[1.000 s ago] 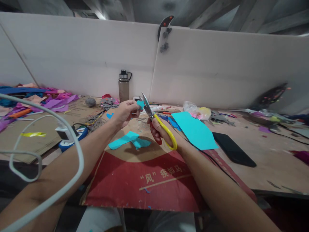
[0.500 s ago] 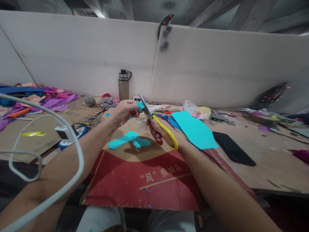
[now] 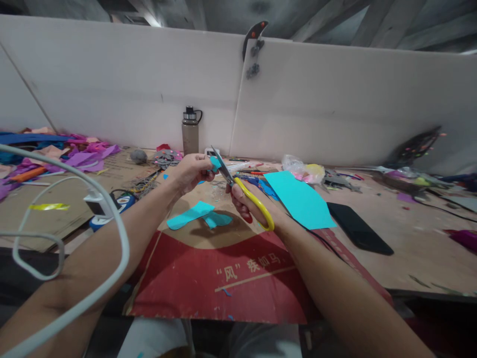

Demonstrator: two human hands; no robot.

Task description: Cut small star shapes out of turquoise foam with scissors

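Observation:
Between the fingertips of my left hand [image 3: 196, 171] is a small turquoise paper piece [image 3: 215, 163], held up above the board. My right hand [image 3: 243, 198] is closed around the yellow-handled scissors [image 3: 260, 201], whose blades point up and left beside that piece. Whether the blades touch its edge I cannot tell. Below my hands two turquoise paper cut-outs [image 3: 190, 215] lie overlapping on a red and brown cardboard [image 3: 223, 273]. A larger turquoise sheet [image 3: 300, 199] lies to the right of my right hand.
A black phone [image 3: 359, 228] lies right of the sheet. At the back stands a bottle [image 3: 190, 134] against the white partition [image 3: 130, 74]. A white cable [image 3: 124, 238] loops across the left foreground. Colourful scraps [image 3: 82, 154] pile at far left; a power strip [image 3: 112, 211] sits nearer.
Both hands stay almost in place, with the paper piece and scissors still held. The scissor blades look slightly closer together; otherwise the view has only shifted slightly.

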